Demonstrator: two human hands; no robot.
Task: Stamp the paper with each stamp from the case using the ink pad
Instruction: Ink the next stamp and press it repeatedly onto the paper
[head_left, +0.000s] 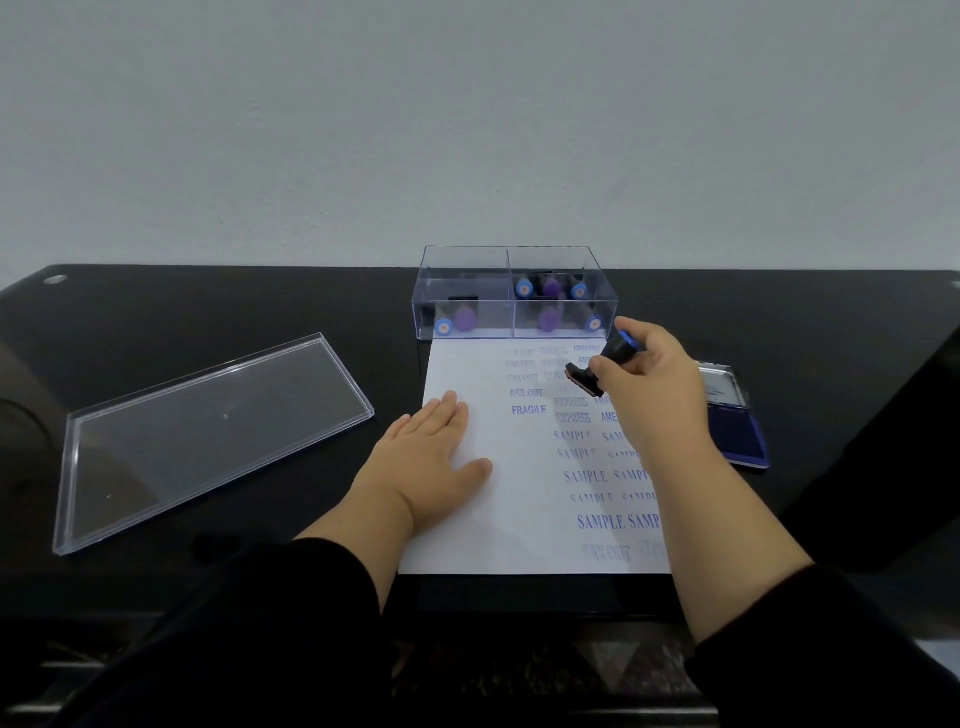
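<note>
While the left hand (434, 447) presses flat on the white stamped paper sheet (498, 499), the right hand (649, 374) pinches a black blue-capped stamp (605, 361). It tilts above the sheet.

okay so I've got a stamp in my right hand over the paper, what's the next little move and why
Probably lower the stamp straight down onto a bare patch of the paper and press. Your right hand holds it tilted just above the printed rows, your left hand lies flat on the sheet, steadying it, and the ink pad sits open to the right. Whether the face is already inked I cannot tell.
</note>
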